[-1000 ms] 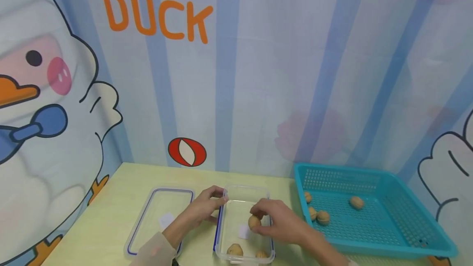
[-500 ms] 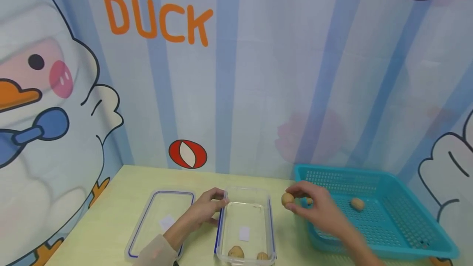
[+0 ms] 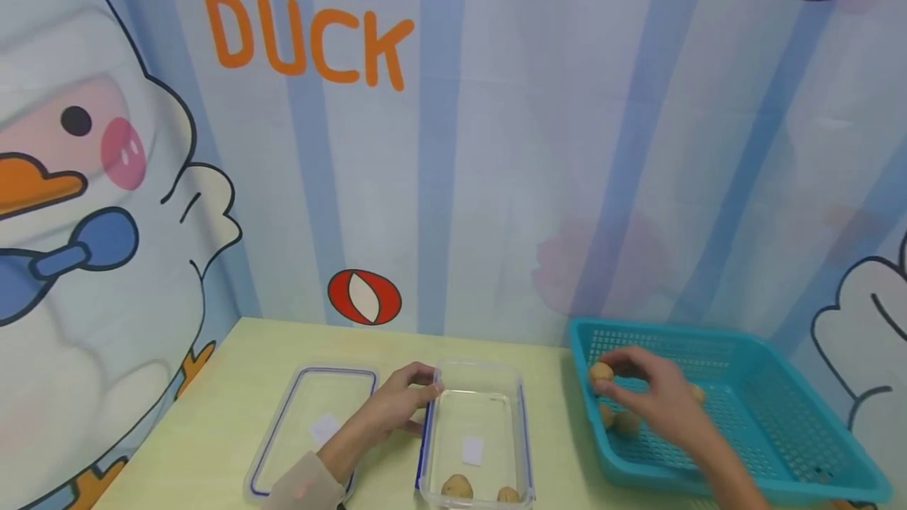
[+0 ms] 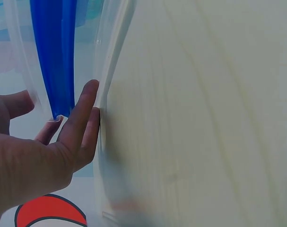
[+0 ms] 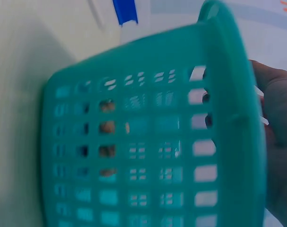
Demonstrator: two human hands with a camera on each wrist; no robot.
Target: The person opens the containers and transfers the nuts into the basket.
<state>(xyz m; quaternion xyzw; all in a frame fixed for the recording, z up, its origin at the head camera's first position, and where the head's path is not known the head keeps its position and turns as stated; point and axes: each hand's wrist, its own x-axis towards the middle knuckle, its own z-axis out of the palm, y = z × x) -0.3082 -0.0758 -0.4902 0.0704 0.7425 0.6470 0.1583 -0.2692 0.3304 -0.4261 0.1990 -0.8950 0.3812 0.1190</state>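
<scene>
In the head view, the left hand (image 3: 397, 406) holds the near side of the clear box (image 3: 527, 427), with its thumb up at the rim and its fingers along the outside. Perhaps this is so the box does not slide. Two walnuts (image 3: 457, 486) sit at the end of the box closest to the person. The lid (image 3: 301, 400) lies flat on the table (image 3: 212, 423), just left of the box, maybe so the top is free for reaching in. The right hand (image 3: 666, 393) pinches one walnut (image 3: 601, 373) between thumb and fingertips over the left end of the blue basket (image 3: 772, 435). A small pinch like that suits a small, round thing. More walnuts (image 3: 627, 423) lie in the basket below and behind the hand.

In the left wrist view, a blue flap (image 4: 56, 56) hangs down the box's side. The thumb is on one side of it and the other fingers reach past on the other.

In the right wrist view, the basket's holey wall blocks most of the right hand, so I cannot tell the pinch from here. Brown bits, likely walnuts, show through the holes.
</scene>
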